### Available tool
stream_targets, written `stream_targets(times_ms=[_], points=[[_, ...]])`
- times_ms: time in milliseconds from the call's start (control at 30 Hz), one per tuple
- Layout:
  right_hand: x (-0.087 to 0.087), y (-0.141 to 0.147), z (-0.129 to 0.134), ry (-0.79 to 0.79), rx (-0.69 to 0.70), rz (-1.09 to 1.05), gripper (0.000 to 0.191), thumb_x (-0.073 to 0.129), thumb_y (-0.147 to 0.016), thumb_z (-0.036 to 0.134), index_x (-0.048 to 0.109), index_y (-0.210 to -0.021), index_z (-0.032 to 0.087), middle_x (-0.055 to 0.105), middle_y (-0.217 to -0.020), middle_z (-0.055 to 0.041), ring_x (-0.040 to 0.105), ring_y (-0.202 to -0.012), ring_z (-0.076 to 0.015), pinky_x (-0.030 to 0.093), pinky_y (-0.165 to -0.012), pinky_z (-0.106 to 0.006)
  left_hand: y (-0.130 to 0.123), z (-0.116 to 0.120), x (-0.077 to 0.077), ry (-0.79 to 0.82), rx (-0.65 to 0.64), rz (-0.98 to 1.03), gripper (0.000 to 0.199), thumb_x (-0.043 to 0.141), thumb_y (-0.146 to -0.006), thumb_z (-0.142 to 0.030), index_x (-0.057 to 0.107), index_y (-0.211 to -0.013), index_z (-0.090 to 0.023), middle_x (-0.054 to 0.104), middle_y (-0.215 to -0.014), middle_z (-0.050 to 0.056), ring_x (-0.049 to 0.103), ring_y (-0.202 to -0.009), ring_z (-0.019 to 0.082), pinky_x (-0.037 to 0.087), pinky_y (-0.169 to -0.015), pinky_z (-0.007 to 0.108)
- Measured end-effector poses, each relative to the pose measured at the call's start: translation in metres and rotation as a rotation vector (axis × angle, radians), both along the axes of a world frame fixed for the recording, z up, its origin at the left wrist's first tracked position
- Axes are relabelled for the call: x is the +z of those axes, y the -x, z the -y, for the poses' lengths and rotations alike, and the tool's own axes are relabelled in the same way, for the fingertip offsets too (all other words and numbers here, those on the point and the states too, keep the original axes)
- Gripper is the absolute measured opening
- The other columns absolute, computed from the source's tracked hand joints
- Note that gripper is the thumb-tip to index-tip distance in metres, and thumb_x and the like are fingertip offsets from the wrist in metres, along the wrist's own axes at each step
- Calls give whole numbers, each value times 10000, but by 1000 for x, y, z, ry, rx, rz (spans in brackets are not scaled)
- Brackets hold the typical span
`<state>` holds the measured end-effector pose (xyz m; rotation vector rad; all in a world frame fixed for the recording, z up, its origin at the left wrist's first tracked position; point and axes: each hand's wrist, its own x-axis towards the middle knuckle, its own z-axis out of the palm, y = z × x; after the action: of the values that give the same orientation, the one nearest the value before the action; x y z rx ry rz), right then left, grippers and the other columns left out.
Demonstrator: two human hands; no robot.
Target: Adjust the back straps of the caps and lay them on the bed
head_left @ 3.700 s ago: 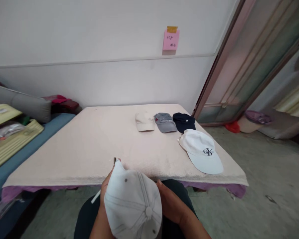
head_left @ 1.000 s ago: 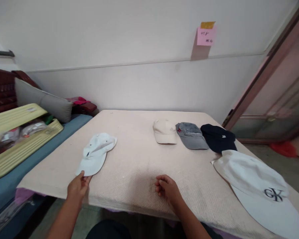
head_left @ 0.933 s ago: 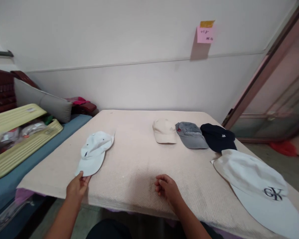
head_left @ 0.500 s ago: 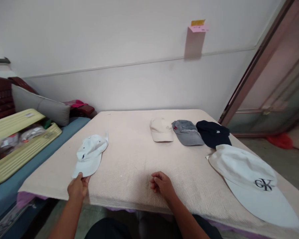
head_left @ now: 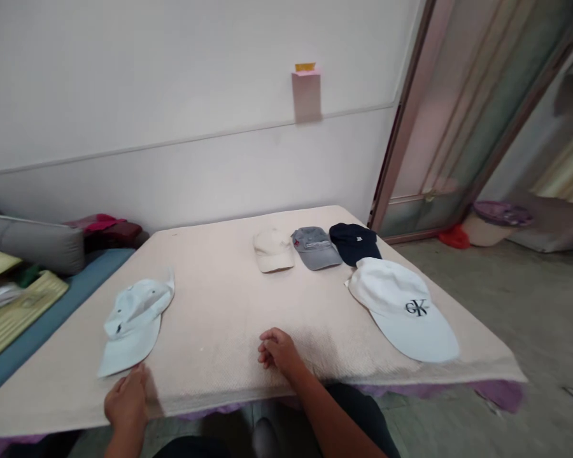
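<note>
A white cap (head_left: 134, 324) with a small dark logo lies at the left of the cloth-covered table, its brim toward me. My left hand (head_left: 127, 397) is at the near edge of that brim, fingertips by the edge and not gripping it. Over the front middle of the table is my right hand (head_left: 277, 351), fingers loosely curled with nothing in them. Farther back, a cream cap (head_left: 273, 249), a grey cap (head_left: 316, 248) and a navy cap (head_left: 354, 243) form a row. A larger white cap (head_left: 403, 308) with black letters lies at the right.
The table cover (head_left: 210, 318) is cream, with purple cloth hanging below its front edge. A grey cushion (head_left: 33, 242) and yellow panels (head_left: 23, 315) are on the left. A wall stands behind, with a sliding door (head_left: 424, 159) and a bin (head_left: 489, 226) at the right.
The view has swung right, so the caps appear farther left. My left hand has come off the white cap's brim and sits just nearer to me. My right hand keeps its loose curl.
</note>
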<state>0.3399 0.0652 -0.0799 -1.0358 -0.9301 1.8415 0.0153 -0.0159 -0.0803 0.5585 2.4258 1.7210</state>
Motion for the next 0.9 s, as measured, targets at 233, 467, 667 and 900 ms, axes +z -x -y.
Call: stream_targets(times_ms=[233, 467, 667, 900], points=[[-3, -7, 5, 30, -29, -35, 189, 503, -616, 212, 465, -796, 169, 549, -575, 36, 542, -410, -110, 386, -377, -219, -64, -7, 8, 369, -327, -348, 229, 530, -673, -298, 562, -850, -157, 598, -1097, 165, 498, -1120, 313, 336, -979, 437], [-3, -21, 6, 59, -65, -54, 223, 554, -592, 243, 469, -783, 166, 550, -534, 44, 545, -396, -111, 386, -375, -208, -173, -48, -6, 421, -516, -639, 253, 441, -758, -248, 604, -921, -144, 586, -1151, 132, 507, -1092, 258, 327, -969, 373], [8, -58, 2, 53, -265, -45, 215, 548, -582, 253, 511, -772, 157, 580, -542, 16, 550, -404, -124, 370, -352, -205, -212, -52, 0, 428, -530, -750, 252, 420, -799, -221, 581, -981, -155, 580, -1159, 120, 506, -1066, 263, 338, -934, 390], [20, -177, -8, -80, -933, 60, 212, 545, -625, 266, 529, -816, 174, 582, -617, 25, 538, -493, -95, 376, -423, -197, -208, -49, 4, 471, -528, -820, 242, 417, -814, -243, 574, -980, -163, 591, -1132, 110, 524, -1016, 268, 383, -860, 381]])
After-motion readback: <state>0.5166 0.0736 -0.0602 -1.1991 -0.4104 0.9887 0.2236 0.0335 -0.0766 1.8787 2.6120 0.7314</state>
